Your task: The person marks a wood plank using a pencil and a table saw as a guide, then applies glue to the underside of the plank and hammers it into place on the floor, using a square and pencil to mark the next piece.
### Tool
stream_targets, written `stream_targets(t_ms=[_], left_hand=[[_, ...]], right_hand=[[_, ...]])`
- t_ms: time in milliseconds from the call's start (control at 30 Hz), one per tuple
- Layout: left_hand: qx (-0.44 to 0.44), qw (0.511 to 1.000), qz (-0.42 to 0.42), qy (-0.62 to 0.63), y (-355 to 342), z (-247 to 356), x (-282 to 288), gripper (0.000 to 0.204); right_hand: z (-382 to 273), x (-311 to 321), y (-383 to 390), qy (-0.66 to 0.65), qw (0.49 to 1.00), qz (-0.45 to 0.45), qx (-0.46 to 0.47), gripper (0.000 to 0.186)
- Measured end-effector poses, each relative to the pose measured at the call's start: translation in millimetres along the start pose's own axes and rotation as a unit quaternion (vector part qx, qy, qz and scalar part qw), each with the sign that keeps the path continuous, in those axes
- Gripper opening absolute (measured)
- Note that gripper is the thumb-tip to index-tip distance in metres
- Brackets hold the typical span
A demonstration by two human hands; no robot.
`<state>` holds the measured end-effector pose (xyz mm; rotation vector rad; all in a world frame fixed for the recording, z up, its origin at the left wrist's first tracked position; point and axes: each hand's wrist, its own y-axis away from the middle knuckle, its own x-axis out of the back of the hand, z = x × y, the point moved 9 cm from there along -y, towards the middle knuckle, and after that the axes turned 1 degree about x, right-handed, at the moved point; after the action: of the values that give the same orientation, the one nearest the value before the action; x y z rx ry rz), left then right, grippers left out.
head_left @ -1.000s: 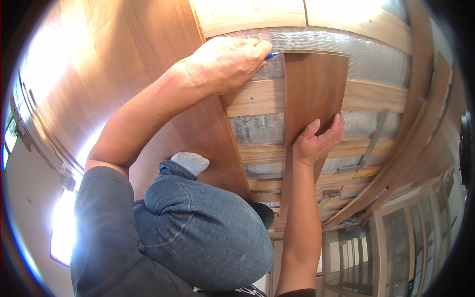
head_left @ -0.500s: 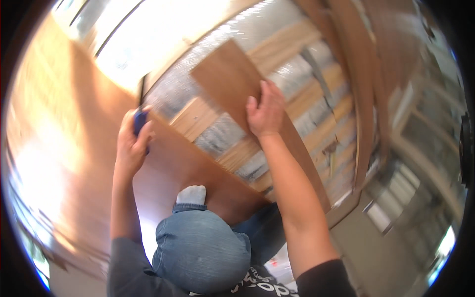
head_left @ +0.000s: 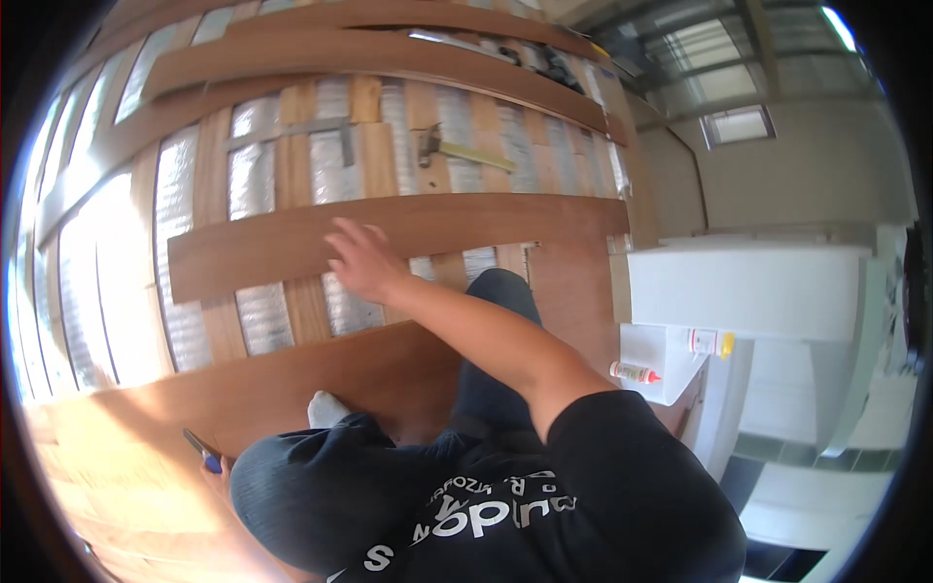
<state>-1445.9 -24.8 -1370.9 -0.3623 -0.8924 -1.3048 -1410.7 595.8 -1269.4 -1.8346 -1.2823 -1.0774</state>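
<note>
A long brown floorboard [head_left: 253,243] lies across the pale wooden battens and silvery sheeting in front of me. My right hand [head_left: 364,262] is over its near edge, fingers spread and gripping nothing; whether the fingertips touch the wood I cannot tell. At the lower left, my left hand [head_left: 225,478], mostly hidden by my knee, is closed on a blue-handled tool [head_left: 211,462] with a dark, narrow blade. Under my foot and knees is the laid brown flooring [head_left: 389,364].
Beyond the board lie a yellow-handled hammer [head_left: 471,156] and a metal square [head_left: 292,127]. More long boards [head_left: 369,53] stretch across the far side. To the right, a red-tipped bottle [head_left: 634,373] and a yellow-capped bottle [head_left: 708,342] rest by a white cabinet [head_left: 748,291].
The view has swung round. The floorboard, tilted under my right hand before, now lies across the battens, and that hand's fingers are spread. My left hand is lower, beside my knee, still with the tool.
</note>
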Motion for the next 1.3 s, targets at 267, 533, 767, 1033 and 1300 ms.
stream_targets(t_ms=[267,533,767,1033,1300], left_hand=[[-0.074,0.980,-0.172,0.071,70,143,-81,0.035],[-0.098,0.930,-0.340,0.096,183,267,-170,0.034],[-0.127,0.927,-0.344,0.073,230,354,-135,0.033],[-0.084,0.905,-0.391,0.143,301,414,-122,0.032],[-0.096,0.883,-0.417,0.194,332,464,-166,0.027]], right_hand=[[364,209,401,-0.018,0.892,0.174,-0.417,0.036],[436,193,813,0.042,0.776,0.105,-0.621,0.022],[334,94,630,-0.030,0.798,0.094,-0.594,0.037],[360,79,659,-0.075,0.889,0.163,-0.422,0.023],[369,109,675,-0.037,0.848,0.215,-0.483,0.024]])
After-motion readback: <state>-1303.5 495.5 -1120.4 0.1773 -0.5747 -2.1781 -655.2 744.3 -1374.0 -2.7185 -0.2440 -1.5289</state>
